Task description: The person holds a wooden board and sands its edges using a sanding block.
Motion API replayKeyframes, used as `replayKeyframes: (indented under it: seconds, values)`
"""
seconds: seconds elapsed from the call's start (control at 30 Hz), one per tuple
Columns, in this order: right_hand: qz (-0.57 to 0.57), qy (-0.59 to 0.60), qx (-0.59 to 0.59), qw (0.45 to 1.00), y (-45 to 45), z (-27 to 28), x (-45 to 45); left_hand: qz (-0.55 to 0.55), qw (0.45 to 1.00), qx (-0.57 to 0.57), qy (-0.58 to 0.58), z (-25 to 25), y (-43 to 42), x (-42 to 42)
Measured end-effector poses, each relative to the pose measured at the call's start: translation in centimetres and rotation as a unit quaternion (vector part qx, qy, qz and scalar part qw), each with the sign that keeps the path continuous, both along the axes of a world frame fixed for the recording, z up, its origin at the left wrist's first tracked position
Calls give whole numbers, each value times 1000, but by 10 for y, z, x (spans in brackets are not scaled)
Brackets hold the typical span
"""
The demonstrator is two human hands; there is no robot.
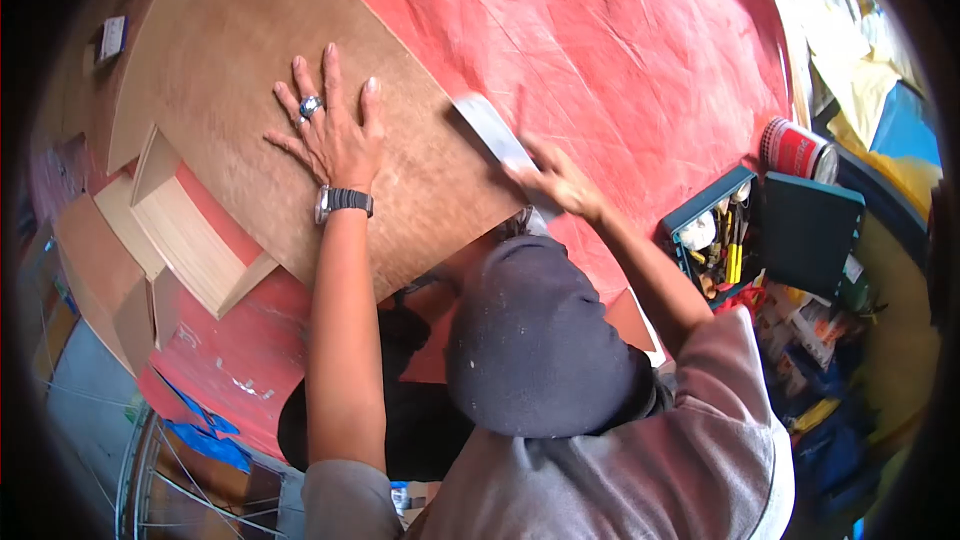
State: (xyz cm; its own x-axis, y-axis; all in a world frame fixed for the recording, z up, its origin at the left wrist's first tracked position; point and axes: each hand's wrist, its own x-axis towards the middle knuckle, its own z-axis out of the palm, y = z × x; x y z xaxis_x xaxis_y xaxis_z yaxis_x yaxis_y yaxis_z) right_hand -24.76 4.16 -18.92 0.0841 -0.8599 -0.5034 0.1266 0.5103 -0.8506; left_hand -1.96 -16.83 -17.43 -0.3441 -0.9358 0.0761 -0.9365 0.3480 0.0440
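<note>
Along the board's (235, 90) edge, the right hand (558, 182) clasps a pale bar (490, 132) slanting up-left, left hand (342, 145) spread.

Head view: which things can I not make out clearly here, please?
In the head view:
Right hand: blur smears its fingers, so the exact grip on the pale bar is unclear.
Brown board: its far end is cut off by the picture's top edge.
Can: label lettering is too small and blurred to read.
Watch: the dial is turned aside, so unreadable.
Open box: its lower contents are hidden beneath the upper items.
</note>
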Motion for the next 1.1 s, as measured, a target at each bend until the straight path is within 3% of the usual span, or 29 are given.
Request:
replayKeyframes:
  seconds: [0.07, 0.13, 0.23, 0.3, 0.37, 0.4, 0.47, 0.53, 0.67, 0.73, 0.77, 0.8, 0.83, 0.87, 0.9, 0.97, 1.0, 1.1]
  values:
    - [-15, 90, -70, 993, -66, -16, 7, -6, 1000, -5, 9, 0, -1, -1]
    - [-10, 60, -57, 997, -131, -4, 7, -6, 1000, -2, 9, 0, 1, -1]
    - [-12, 56, -28, 998, -135, -2, 5, -1, 1000, 4, 4, 2, 1, -3]
    - [-8, 96, -29, 995, -71, -9, 7, -2, 1000, 4, 3, 2, 0, -1]
    - [-16, 32, -1, 999, 3, 4, 6, 1, 1000, 1, 2, 2, -1, -1]
    - [-15, -56, 47, 997, 14, 19, 4, 0, 1000, 0, 1, 1, 0, -1]
    - [-22, -41, 26, 999, 1, 23, 0, -1, 1000, -2, -4, 0, 2, 2]
    - [-13, 75, -27, 997, -47, -3, 4, -5, 1000, -7, 2, -1, -3, -3]
    - [4, -9, 2, 1000, -132, -5, 5, -9, 1000, -2, 3, 3, 0, -3]
    - [-12, 70, -30, 997, -101, -3, 5, -2, 1000, 5, 2, 6, 0, -3]
    - [32, 106, -1, 994, -66, -7, 2, 0, 1000, 8, 2, 6, 1, -2]
    - [-5, 80, 16, 997, -19, 2, 5, 1, 1000, 7, 4, 5, 0, -2]
    - [18, -12, 111, 994, 20, 19, -5, 1, 1000, 7, 7, 4, 0, -3]
    - [43, 31, 68, 996, 67, 15, -11, 0, 1000, 4, 8, 4, -2, -4]
    - [69, 39, 111, 991, 107, 18, -19, 0, 1000, 3, 8, 3, -2, -3]
    - [-78, -121, 230, 962, 148, 37, -30, 0, 1000, 2, 4, 1, 1, -1]
    - [-159, -144, 241, 946, 155, 45, -34, -1, 1000, 2, 1, 2, 1, 0]
    - [-253, -82, 187, 946, 154, 42, -54, -9, 1000, 7, 4, 5, 4, -4]
